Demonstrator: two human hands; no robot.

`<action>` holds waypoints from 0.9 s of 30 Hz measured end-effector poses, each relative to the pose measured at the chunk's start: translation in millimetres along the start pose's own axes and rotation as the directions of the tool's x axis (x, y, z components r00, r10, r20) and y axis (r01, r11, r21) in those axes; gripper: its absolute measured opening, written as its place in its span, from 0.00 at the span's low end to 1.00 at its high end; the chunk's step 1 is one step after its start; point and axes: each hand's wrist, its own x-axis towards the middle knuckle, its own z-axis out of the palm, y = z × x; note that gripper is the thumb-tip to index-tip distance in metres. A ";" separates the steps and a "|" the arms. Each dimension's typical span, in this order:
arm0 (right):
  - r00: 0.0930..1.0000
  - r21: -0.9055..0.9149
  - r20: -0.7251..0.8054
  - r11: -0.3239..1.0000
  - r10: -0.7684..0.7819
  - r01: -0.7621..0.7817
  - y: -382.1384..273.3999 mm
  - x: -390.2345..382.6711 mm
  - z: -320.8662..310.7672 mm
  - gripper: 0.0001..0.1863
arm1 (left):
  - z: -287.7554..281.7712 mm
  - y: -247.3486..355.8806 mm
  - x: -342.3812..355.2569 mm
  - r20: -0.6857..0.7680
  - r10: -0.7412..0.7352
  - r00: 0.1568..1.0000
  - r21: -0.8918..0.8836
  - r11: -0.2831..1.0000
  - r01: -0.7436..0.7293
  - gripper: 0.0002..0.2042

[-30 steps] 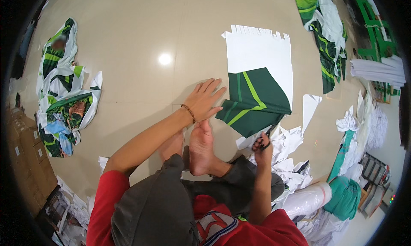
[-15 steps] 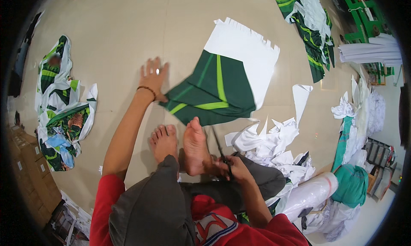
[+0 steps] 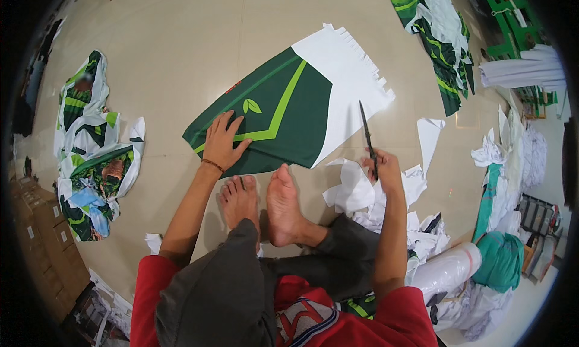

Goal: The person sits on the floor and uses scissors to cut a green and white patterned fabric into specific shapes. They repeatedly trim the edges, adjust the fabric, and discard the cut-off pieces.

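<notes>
A dark green fabric panel [image 3: 295, 114] with light green stripes and a leaf motif lies spread on the floor in front of my feet. White fabric [image 3: 356, 87] borders its right side, with a row of snipped slits along the far edge. On the panel's near left part rests my left hand [image 3: 226, 143], fingers spread, a beaded bracelet at the wrist. My right hand [image 3: 384, 169] grips black scissors [image 3: 365, 128] just right of the panel. The blades point away from me, apart from the cloth, and look nearly closed.
White scraps [image 3: 362, 193] are heaped beside my right knee, with a pointed white offcut [image 3: 429, 142] beyond. Printed green-and-white cloth lies in piles at left [image 3: 96, 166] and far right [image 3: 443, 48]. A plastic-wrapped roll [image 3: 449, 268] and a green bundle [image 3: 499, 259] stand lower right.
The panel now lies flatter, its folded left part spread out to the left. My left hand has come down onto it. The scissors have moved forward and right, away from my foot.
</notes>
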 end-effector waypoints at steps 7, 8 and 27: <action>0.953 0.150 -0.303 0.987 -0.012 0.060 -0.1 75.1 -27.9 0.15 | 5.1 0.3 16.7 0.035 0.144 0.989 -0.046 0.989 -0.142 0.44; 0.943 0.165 -0.331 0.984 -0.015 0.073 0.0 71.8 -23.1 0.15 | 4.6 -1.0 14.2 0.073 0.139 0.988 -0.031 0.990 -0.137 0.46; 0.882 0.045 -0.466 0.998 0.066 -0.051 96.0 -34.7 8.1 0.23 | -9.3 12.6 -25.5 0.348 0.049 0.936 0.080 0.993 -0.082 0.55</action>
